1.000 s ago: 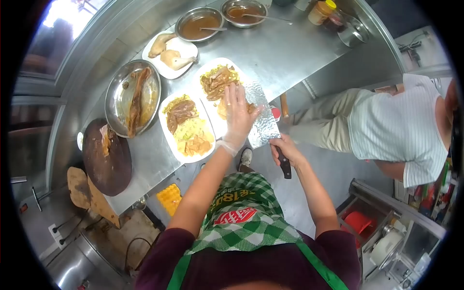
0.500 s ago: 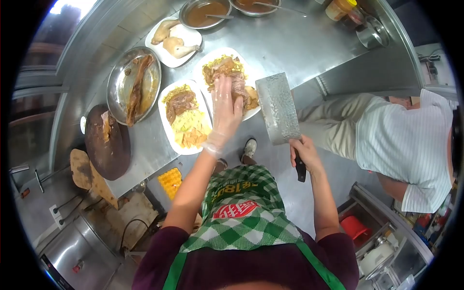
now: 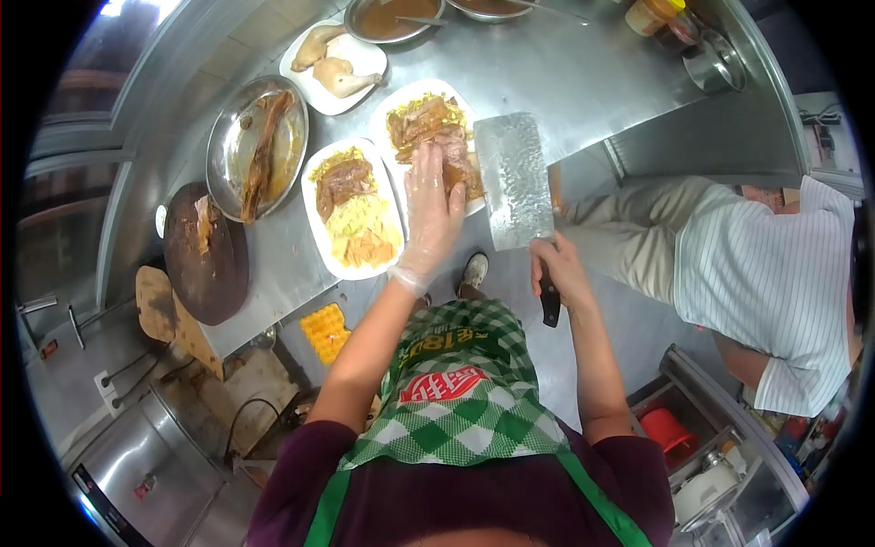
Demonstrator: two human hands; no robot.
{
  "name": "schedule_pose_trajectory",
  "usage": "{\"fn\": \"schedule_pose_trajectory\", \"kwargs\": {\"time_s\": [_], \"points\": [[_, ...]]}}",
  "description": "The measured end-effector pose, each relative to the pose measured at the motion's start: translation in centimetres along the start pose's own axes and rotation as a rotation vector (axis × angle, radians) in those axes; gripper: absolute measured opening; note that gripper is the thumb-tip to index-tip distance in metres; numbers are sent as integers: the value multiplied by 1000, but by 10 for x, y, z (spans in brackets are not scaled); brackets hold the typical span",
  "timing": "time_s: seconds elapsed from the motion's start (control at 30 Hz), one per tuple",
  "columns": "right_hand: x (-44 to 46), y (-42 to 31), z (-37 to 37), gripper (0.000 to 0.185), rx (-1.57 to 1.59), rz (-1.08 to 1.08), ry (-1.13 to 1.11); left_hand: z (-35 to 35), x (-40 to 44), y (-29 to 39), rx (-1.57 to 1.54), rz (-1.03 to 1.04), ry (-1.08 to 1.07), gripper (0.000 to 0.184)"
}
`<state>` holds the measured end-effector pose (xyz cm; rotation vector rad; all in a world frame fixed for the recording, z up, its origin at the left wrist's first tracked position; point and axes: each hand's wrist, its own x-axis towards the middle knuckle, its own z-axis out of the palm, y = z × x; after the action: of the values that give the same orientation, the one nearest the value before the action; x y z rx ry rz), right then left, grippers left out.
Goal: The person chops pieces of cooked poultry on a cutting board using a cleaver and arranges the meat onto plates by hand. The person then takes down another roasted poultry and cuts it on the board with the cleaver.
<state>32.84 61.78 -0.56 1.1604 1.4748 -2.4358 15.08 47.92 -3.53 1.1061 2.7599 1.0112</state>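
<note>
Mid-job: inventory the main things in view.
Counter: one, silver, centre.
Filled plates: two, white, near edge.
Chicken legs: two, pale, third white plate.
Tray with meat: one, silver, left.
Sauce bowls: two, silver, far edge.
Chopping block: one, brown, left end.
Jar: one, yellow-lidded, far right.
Container: one, red, lower right.
Co-worker: one, pale-shirted, right.
Cleaver: one, silver, right of plates.
Left hand: one, clear-gloved, over food.
Right hand: one, bare, on cleaver.

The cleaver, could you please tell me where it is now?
In the head view, the cleaver is right of centre, held in the right hand, its blade right of the white plate beneath the left hand.
</note>
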Motion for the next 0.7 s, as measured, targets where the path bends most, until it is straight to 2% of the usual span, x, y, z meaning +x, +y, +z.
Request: {"fn": "schedule_pose_trajectory", "kwargs": {"time_s": [0.1, 0.2, 0.5, 0.7], "points": [[-3, 2, -5, 14, 92, -11, 39, -3, -11, -5, -65, 72, 13, 52], [-4, 3, -6, 14, 129, -1, 61, 2, -8, 1, -116, 30, 38, 45], [2, 19, 1, 14, 91, -16, 60, 6, -1, 10, -138, 101, 71, 46], [-4, 18, -5, 16, 57, -42, 106, 1, -1, -9, -182, 90, 92, 37]]}}
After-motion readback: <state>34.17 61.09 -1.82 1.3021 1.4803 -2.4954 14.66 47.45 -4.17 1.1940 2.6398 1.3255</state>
